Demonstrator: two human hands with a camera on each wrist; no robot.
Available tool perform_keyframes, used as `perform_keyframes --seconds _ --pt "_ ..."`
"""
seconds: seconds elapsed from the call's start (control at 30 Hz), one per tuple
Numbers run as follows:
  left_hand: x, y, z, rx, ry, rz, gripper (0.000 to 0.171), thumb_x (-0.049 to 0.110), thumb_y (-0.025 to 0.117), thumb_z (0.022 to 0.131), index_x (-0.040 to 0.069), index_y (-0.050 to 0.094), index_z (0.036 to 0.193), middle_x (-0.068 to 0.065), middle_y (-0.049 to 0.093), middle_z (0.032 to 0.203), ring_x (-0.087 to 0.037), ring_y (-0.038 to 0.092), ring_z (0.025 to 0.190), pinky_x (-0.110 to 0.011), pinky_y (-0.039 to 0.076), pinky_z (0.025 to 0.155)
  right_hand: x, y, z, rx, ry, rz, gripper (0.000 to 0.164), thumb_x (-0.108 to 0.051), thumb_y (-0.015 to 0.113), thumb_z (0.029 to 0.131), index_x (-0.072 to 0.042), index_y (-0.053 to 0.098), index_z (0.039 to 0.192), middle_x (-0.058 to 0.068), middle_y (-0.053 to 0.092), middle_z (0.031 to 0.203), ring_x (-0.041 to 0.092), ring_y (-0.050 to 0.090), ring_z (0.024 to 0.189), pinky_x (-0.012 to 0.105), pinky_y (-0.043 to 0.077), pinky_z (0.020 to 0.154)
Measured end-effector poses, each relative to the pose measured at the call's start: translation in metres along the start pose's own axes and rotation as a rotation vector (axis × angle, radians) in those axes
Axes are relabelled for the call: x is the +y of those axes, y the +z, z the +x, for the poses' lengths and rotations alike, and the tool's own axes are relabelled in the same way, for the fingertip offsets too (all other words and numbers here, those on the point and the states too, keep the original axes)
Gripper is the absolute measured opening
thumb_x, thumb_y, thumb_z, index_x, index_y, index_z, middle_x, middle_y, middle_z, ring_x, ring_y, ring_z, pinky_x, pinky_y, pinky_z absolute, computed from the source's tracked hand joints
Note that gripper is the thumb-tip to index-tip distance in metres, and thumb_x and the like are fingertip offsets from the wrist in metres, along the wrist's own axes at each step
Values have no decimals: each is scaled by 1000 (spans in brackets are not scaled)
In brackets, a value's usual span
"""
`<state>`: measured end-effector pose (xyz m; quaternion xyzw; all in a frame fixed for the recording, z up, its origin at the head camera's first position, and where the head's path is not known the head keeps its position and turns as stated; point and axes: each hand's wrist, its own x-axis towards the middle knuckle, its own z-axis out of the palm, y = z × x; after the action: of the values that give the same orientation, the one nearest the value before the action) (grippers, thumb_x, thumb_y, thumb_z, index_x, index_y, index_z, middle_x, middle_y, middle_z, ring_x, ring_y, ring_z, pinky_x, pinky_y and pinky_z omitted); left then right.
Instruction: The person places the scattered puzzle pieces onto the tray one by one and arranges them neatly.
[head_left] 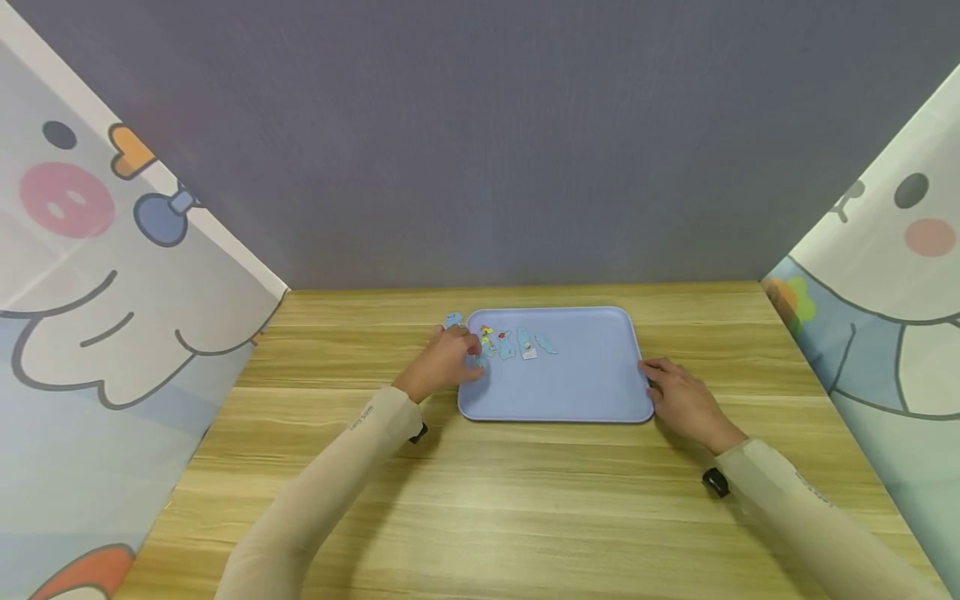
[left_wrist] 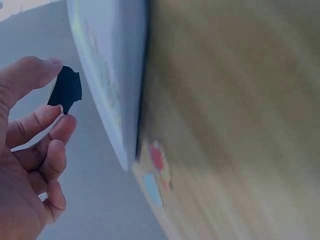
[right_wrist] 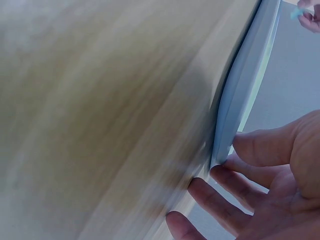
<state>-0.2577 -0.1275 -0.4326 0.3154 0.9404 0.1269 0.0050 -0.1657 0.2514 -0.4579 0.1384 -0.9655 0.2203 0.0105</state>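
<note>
My left hand point(head_left: 447, 360) is over the left end of a pale blue tray point(head_left: 577, 375). Between thumb and fingertips it pinches a small jigsaw puzzle piece point(left_wrist: 68, 90), whose dark back and wavy edges show in the left wrist view. Several light blue puzzle pieces point(head_left: 523, 342) with printed pictures lie in a loose row in the tray's upper left part. My right hand point(head_left: 681, 402) rests at the tray's right edge, thumb and forefinger touching the rim and the other fingers loosely extended by the table.
More loose pieces point(head_left: 453, 319) lie on the wooden table point(head_left: 510, 500) just left of the tray, partly hidden by the left hand. A grey panel point(head_left: 480, 150) stands behind the table, and cartoon-printed cloths point(head_left: 150, 275) hang at both sides.
</note>
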Motion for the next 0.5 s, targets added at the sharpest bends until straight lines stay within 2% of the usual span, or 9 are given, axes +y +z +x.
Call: perform_keyframes --seconds 0.13,0.23,0.4,0.5 --pt "6 8 -5 -79 3 11 19 26 76 77 12 65 84 3 57 84 -17 50 87 -48 32 89 -1 -1 0 6 2 1 41 2 55 89 13 50 128 25 49 127 46 47 114 59 40 85" --pt "10 12 -6 -101 26 36 20 26 77 77 12 66 84 3 58 84 -19 50 86 -51 32 89 -1 -1 -1 7 6 -2 41 1 55 89 13 50 128 25 49 127 46 47 114 59 40 83" --pt "16 17 -7 -122 55 117 22 30 79 76 13 68 84 5 60 82 -16 48 79 -36 30 72 1 0 0 2 8 -3 42 1 56 89 12 50 129 25 48 127 46 47 114 59 40 85" --pt "18 18 -6 -129 51 144 24 32 80 75 14 68 84 6 60 82 -15 49 79 -34 28 70 1 1 0 3 7 -1 42 1 56 89 12 50 129 25 48 128 46 47 115 59 40 85"
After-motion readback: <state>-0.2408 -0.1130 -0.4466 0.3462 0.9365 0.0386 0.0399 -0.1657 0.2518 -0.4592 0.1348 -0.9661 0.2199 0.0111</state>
